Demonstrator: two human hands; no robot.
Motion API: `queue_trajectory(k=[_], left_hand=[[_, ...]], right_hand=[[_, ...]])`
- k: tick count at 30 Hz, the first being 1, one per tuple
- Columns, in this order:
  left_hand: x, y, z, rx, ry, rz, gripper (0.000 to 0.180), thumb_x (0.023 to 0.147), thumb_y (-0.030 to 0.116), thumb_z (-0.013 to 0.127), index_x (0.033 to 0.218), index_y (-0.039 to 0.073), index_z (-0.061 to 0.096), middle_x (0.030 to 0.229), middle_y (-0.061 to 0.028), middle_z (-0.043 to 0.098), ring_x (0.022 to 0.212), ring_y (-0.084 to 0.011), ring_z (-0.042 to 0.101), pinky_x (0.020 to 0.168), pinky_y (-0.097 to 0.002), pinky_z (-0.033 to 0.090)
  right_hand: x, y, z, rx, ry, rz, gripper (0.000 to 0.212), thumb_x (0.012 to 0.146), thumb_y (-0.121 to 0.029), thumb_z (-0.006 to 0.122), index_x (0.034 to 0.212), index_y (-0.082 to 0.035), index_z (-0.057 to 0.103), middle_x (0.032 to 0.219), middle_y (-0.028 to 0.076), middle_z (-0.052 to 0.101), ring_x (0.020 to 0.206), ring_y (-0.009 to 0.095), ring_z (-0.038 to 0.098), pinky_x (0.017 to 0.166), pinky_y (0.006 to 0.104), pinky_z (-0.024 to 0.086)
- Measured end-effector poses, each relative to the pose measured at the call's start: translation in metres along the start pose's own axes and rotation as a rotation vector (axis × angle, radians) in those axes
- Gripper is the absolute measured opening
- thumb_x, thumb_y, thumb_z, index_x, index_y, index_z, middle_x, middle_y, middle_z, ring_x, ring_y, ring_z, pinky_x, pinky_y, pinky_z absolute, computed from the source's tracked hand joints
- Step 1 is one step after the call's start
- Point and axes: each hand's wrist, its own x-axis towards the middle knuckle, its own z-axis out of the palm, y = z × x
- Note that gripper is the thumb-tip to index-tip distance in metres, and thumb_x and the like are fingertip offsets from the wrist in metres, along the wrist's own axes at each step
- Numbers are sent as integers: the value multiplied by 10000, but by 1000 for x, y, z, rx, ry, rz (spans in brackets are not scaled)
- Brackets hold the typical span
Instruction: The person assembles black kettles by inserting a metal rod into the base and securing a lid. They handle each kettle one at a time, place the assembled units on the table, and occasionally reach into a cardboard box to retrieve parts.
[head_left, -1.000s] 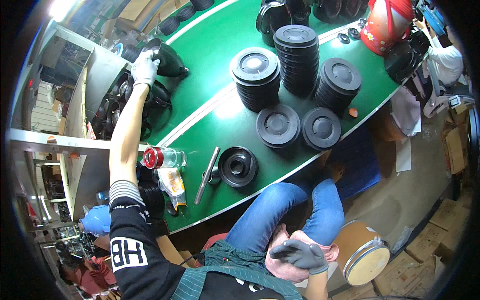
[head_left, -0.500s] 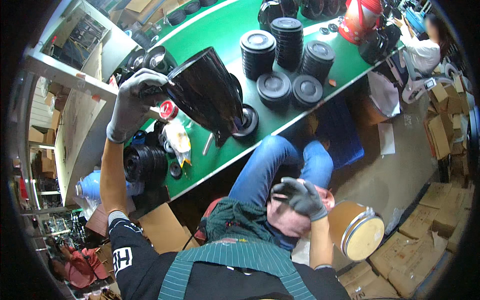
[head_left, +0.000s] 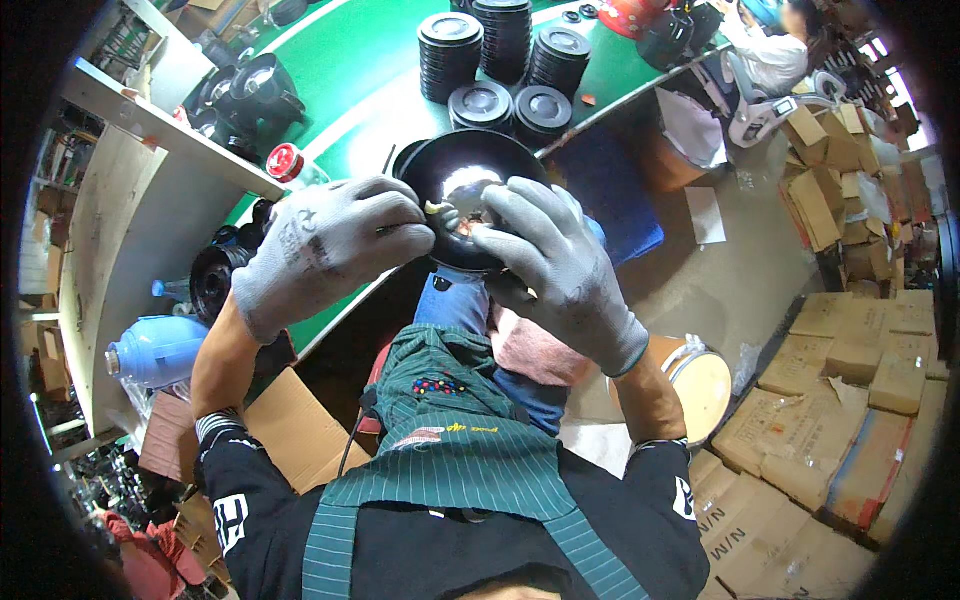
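Note:
In front of my chest is a glossy black hollow vessel (head_left: 435, 165), its round mouth turned up toward me. My left hand (head_left: 335, 240), in a grey knitted glove, is closed on its left side, fingertips at the rim. My right hand (head_left: 565, 265), gloved alike, grips the right side, with fingers reaching over into the mouth. Inside the vessel, between my fingertips, shows something small and pale that I cannot make out. Both hands hide much of the vessel's outer wall and its underside.
Stacks of black round lids (head_left: 450, 55) stand on the green table (head_left: 365, 70), beyond the vessel. A red-capped jar (head_left: 285, 162) and black pots (head_left: 265, 90) are left. A drum (head_left: 700, 395) and cardboard boxes (head_left: 800, 430) lie right. A co-worker (head_left: 765, 50) sits at far right.
My left hand has brought the vessel from over the table toward my chest and turned its mouth up. My right hand has risen from my lap to the vessel. The view has shifted.

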Motion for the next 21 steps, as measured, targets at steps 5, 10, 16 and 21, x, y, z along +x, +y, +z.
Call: queue_trajectory(k=[5, 10, 16, 21], left_hand=[[10, 2, 27, -174, 50, 76, 413, 817, 97, 779, 1222, 173, 741, 1205, -60, 709, 1157, -275, 702, 865, -383, 604], [-19, -27, 69, -550, 745, -446, 412, 981, 11, 690, 1390, -30, 661, 1327, -143, 730, 1199, -254, 703, 1076, -370, 521], [-74, -22, 132, -926, 644, -852, 318, 1088, 103, 584, 1357, -34, 682, 1219, -110, 747, 1150, -156, 681, 1073, -307, 496], [-97, -7, 156, -1017, 563, -916, 319, 1077, 76, 573, 1351, -48, 678, 1246, -115, 747, 1185, -171, 687, 1071, -314, 503]], right_hand=[[-49, 1, 15, 246, 54, 213, 411, 701, 10, 916, 1043, -33, 693, 1453, 204, 648, 1348, 366, 630, 1081, 461, 517], [-131, 1, 24, 1007, 368, 1254, 373, 941, -92, 816, 1279, -11, 680, 1230, 100, 744, 1113, 213, 719, 1002, 358, 597], [-187, -16, 49, 1262, 634, 1178, 487, 1003, -220, 753, 1422, -42, 581, 1381, 106, 677, 1197, 271, 695, 1016, 437, 607], [-196, -17, 40, 1062, 558, 1137, 466, 956, -169, 779, 1371, -39, 610, 1332, 97, 696, 1160, 248, 695, 990, 417, 603]])
